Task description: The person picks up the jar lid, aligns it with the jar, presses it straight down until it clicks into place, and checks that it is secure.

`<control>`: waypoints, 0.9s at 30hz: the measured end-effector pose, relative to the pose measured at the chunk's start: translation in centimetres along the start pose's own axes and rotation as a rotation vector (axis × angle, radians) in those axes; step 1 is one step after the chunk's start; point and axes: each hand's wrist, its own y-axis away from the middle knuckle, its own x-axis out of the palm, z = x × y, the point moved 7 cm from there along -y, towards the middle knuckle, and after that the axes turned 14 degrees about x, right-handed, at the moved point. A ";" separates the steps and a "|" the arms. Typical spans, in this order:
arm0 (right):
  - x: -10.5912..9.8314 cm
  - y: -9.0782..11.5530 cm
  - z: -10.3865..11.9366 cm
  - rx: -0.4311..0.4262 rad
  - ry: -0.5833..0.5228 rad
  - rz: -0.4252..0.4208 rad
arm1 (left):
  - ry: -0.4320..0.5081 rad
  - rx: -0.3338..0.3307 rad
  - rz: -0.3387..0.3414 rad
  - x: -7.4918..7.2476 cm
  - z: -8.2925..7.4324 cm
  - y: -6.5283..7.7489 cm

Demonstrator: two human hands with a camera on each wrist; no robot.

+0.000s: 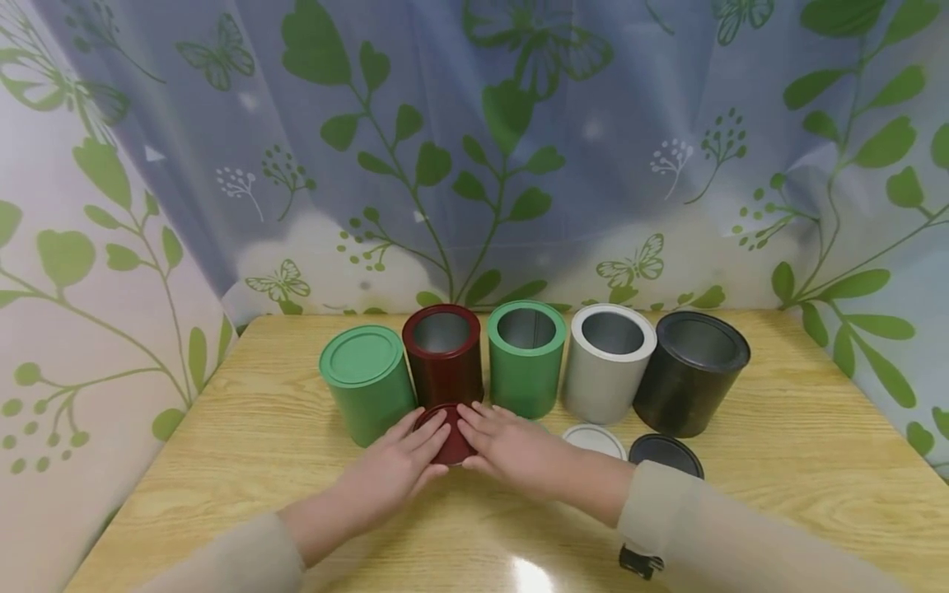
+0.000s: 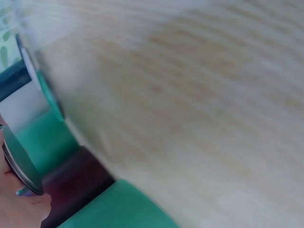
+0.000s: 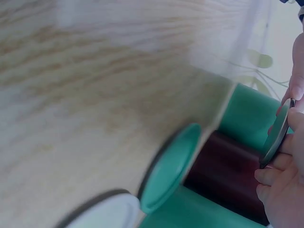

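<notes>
Both hands hold a dark red round lid by opposite edges, just in front of the open dark red can. My left hand is on the lid's left side, fingers over its top. From the other side the right hand grips it, fingertips on the upper face. In the right wrist view, the lid's rim sits between the fingers and thumb, with its shiny underside showing. To the left stands a green can with its green lid on.
Right of the red can stand an open green can, an open white can and a black can. On the wooden table before them lie a green lid, a white lid and a black lid. A patterned curtain hangs behind.
</notes>
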 end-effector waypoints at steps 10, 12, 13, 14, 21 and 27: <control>-4.1 0.3 0.1 -0.008 0.061 -0.137 | -0.075 0.049 -0.095 -3.9 -0.1 -1.2; -4.6 0.2 0.0 -0.004 0.061 -0.146 | -0.083 0.048 -0.098 -4.5 0.1 -1.3; -4.9 0.1 -0.1 0.000 0.056 -0.143 | -0.086 0.047 -0.096 -4.7 0.2 -1.5; -5.1 0.0 -0.2 0.002 0.056 -0.139 | -0.089 0.047 -0.093 -5.0 0.2 -1.6; -6.6 -1.1 -1.3 0.028 -0.005 -0.103 | -0.009 0.040 -0.031 -6.5 1.7 -2.8; -7.1 -2.6 -2.2 0.048 -0.037 -0.062 | 0.111 0.008 0.071 -6.7 3.7 -3.7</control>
